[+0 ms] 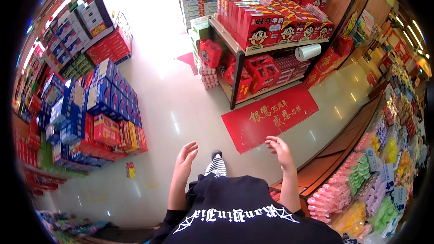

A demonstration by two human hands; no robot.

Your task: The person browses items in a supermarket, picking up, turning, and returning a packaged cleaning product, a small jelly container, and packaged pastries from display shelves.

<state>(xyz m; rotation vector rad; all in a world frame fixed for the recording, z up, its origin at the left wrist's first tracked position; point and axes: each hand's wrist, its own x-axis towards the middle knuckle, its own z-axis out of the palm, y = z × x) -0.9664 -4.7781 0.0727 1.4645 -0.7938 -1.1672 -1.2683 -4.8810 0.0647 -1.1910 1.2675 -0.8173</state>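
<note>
My left hand [187, 152] is raised in front of me over the pale tiled floor [159, 162], its fingers apart and nothing in them. To the right, my right hand [278, 149] is raised too, empty, with loosely curved fingers; in the picture it lies by the lower edge of a red floor mat [271, 116] with gold writing. One foot in a dark shoe [216, 154] shows between the two hands, below a black-and-white striped trouser leg [216, 167]. Neither hand appears to touch any goods.
Ahead stands a shelf rack [239, 74] with red milk cartons [261, 28] above and red gift packs [264, 74] below. Stacked blue and red boxes [112, 98] stand left. A wooden display bin [325, 166] with wrapped sweets [359, 171] runs along the right. A bright opening lies beyond.
</note>
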